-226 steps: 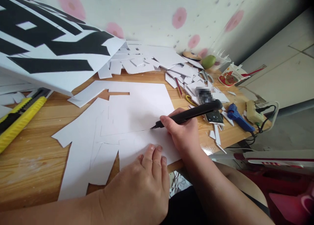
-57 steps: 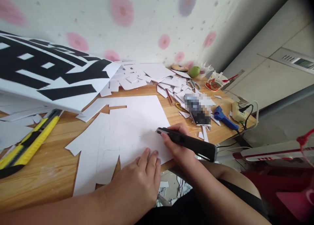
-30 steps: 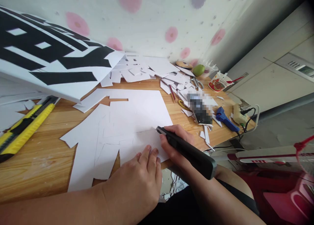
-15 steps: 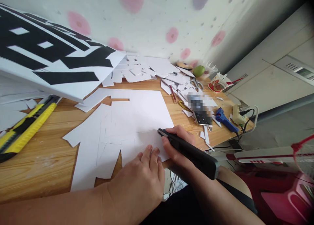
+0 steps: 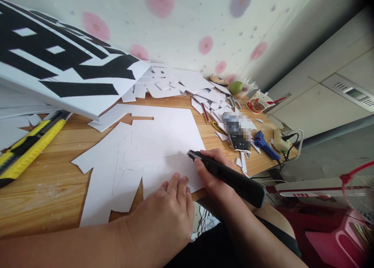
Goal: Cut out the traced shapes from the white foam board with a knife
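A white sheet (image 5: 169, 135) with cut edges and faint pencil lines lies on the wooden table (image 5: 43, 197). Resting flat on its lower part is my left hand (image 5: 166, 209), palm down, with nothing held. My right hand (image 5: 216, 174) grips a black cutter (image 5: 230, 174), its fingers wrapped round the front part. The cutter slants down to the left, and its blade tip is at the sheet's surface, just above and right of my left fingertips.
A yellow and black cutter (image 5: 32, 147) lies at the left below a large board with black shapes (image 5: 93, 89). Paper scraps (image 5: 166, 84), a phone (image 5: 241, 141), scissors (image 5: 233, 102), a blue glue gun (image 5: 266, 146), a power strip (image 5: 281, 141) and a paper cup (image 5: 258, 101) are farther back and right.
The view has shifted slightly. The cutter's rear end sits a little lower in angle and farther right, still in my right hand; my left hand stays on the sheet.
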Tool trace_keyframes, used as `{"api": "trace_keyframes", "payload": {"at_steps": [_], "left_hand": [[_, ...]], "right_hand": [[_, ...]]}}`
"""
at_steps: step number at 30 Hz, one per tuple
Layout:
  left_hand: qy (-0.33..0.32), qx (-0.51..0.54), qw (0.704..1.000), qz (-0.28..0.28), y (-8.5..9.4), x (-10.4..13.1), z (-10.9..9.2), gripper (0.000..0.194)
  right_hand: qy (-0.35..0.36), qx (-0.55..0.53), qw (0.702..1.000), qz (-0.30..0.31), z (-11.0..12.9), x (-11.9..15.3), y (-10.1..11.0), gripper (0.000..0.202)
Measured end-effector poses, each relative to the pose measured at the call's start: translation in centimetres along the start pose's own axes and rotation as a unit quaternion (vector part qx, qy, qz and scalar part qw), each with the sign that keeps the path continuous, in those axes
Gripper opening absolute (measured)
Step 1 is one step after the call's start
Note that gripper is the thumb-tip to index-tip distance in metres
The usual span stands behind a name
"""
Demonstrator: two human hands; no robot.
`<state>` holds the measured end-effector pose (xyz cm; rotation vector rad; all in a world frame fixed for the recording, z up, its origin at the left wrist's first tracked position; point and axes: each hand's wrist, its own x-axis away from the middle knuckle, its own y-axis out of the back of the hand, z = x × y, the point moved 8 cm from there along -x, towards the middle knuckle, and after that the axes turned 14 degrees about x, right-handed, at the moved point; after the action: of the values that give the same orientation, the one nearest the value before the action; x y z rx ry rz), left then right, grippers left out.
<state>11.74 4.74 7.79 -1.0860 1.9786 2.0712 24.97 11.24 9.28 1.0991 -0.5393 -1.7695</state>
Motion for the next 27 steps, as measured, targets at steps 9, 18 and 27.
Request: {"api": "trace_keyframes", "payload": {"at_steps": [9,18,27], "left_hand": [[-0.027,0.001,1.000,0.011,0.7,-0.5,0.1,0.030],[-0.020,0.009,1.000,0.014,0.9,-0.8,0.0,0.028],[-0.008,0.004,1.000,0.005,1.1,-1.1,0.0,0.027]], "right_hand": [[0.008,-0.037,0.999,-0.026,0.7,-0.1,-0.3,0.007],[0.004,-0.017,1.000,0.012,0.9,-0.5,-0.4,0.007],[0.018,-0.025,0.999,0.025,0.9,-0.7,-0.8,0.005]]}}
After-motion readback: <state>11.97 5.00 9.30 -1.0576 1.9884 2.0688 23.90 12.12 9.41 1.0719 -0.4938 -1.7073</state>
